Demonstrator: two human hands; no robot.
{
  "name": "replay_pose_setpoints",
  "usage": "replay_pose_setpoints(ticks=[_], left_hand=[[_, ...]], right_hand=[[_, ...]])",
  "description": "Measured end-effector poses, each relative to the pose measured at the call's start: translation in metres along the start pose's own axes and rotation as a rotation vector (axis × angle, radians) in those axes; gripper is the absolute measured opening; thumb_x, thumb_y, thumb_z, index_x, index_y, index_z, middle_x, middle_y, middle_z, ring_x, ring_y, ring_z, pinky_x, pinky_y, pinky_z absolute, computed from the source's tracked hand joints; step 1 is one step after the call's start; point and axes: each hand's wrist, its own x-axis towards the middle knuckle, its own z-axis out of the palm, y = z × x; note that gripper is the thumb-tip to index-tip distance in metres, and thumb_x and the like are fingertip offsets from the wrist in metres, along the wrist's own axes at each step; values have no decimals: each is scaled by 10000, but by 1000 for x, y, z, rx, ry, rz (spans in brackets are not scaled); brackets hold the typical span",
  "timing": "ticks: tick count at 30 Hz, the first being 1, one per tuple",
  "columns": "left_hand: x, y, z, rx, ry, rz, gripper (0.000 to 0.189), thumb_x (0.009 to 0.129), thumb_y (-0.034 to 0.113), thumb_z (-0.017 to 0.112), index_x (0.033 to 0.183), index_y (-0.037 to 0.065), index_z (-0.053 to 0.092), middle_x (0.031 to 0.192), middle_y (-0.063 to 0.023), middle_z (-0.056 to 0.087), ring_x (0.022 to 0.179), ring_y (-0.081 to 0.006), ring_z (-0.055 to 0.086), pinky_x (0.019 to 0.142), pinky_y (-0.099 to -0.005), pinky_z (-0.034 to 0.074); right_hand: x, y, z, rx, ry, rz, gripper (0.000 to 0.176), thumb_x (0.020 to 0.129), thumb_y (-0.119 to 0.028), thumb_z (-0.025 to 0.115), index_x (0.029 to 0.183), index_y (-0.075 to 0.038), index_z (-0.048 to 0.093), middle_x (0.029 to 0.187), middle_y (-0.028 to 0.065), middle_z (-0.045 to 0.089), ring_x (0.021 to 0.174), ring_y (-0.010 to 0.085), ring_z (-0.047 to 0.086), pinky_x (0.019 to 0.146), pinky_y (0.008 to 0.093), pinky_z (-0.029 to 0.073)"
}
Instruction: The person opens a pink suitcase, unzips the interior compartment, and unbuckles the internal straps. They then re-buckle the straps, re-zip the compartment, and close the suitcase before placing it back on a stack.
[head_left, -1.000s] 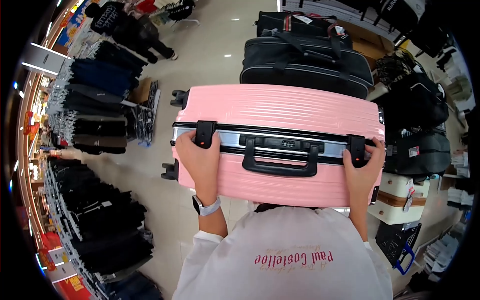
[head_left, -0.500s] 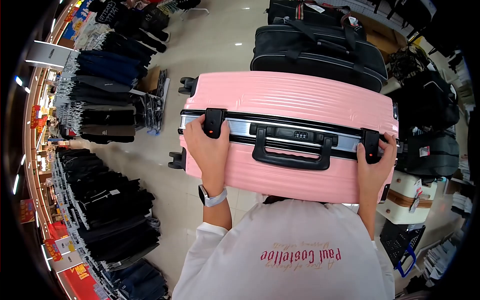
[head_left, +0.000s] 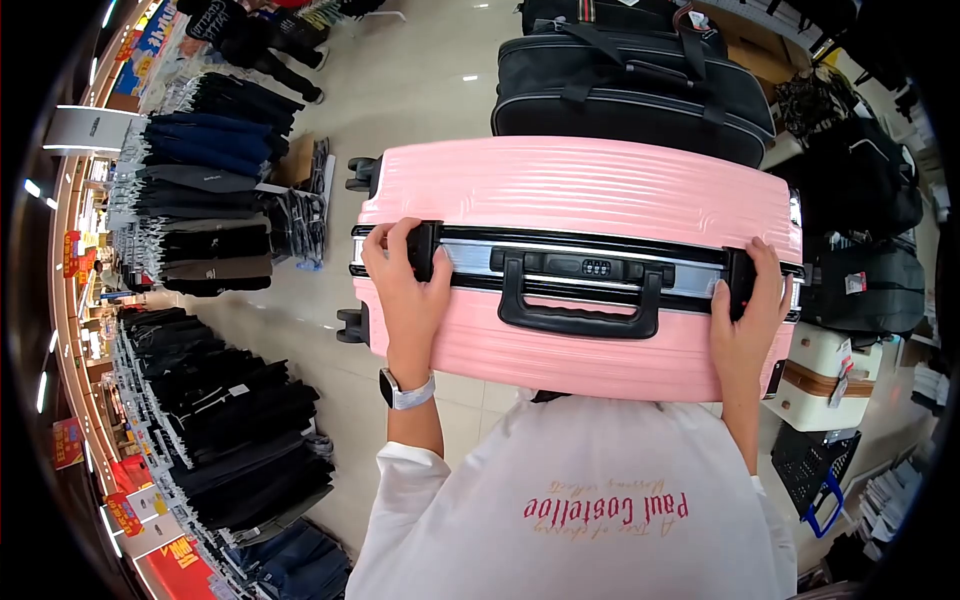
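A pink ribbed suitcase (head_left: 580, 180) lies across in front of my body, its black handle (head_left: 578, 322) and combination lock (head_left: 596, 267) facing me. My left hand (head_left: 407, 300) grips the black latch (head_left: 426, 250) at the suitcase's left end, fingers bent over its upper part and thumb at its side. At the other end, my right hand (head_left: 748, 325) holds the second black latch (head_left: 738, 280) between thumb and fingers; the fingers partly cover it. Both latches look closed against the silver frame.
Black travel bags (head_left: 630, 95) sit just beyond the suitcase. A cream case (head_left: 822, 405) and a dark grey bag (head_left: 865, 290) stand at right. Racks of dark trousers (head_left: 230, 400) line the left, across a tiled floor (head_left: 400, 90). Another person (head_left: 265, 50) is at the far left.
The fingers of both hands have shifted upward over the latches, covering more of them. The suitcase sits slightly further left and higher in view.
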Motion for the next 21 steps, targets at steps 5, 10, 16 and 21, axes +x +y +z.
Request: replay_pose_setpoints(ticks=[5, 10, 16, 21], left_hand=[[1, -2, -1, 80, -13, 55, 399, 740, 83, 640, 1132, 60, 564, 1163, -203, 423, 1064, -353, 417, 947, -452, 351], [1, -2, -1, 81, -25, 50, 391, 744, 82, 642, 1127, 58, 564, 1166, -202, 429, 1076, -354, 417, 960, -457, 344], [2, -3, -2, 89, -32, 52, 388, 752, 78, 643, 1128, 46, 552, 1183, -205, 428, 1098, -357, 410, 970, -460, 339], [2, -4, -2, 27, -32, 63, 417, 759, 68, 641, 1155, 30, 516, 1183, -204, 429, 1113, -360, 408, 974, -451, 339]], right_hand=[[1, -2, -1, -4, -8, 11, 480, 776, -104, 591, 1242, -68, 483, 1334, 111, 488, 1327, 282, 370, 1134, 488, 97], [1, 0, 0, -23, -20, 25, 465, 784, -111, 595, 1232, -65, 483, 1333, 107, 489, 1326, 279, 372, 1134, 482, 97], [2, 0, 0, -17, -23, 35, 451, 796, -100, 594, 1230, -63, 478, 1331, 106, 491, 1328, 279, 368, 1134, 483, 91], [2, 0, -1, 85, -16, 45, 484, 790, -78, 603, 1250, -48, 455, 1344, 119, 482, 1327, 277, 373, 1138, 482, 87]])
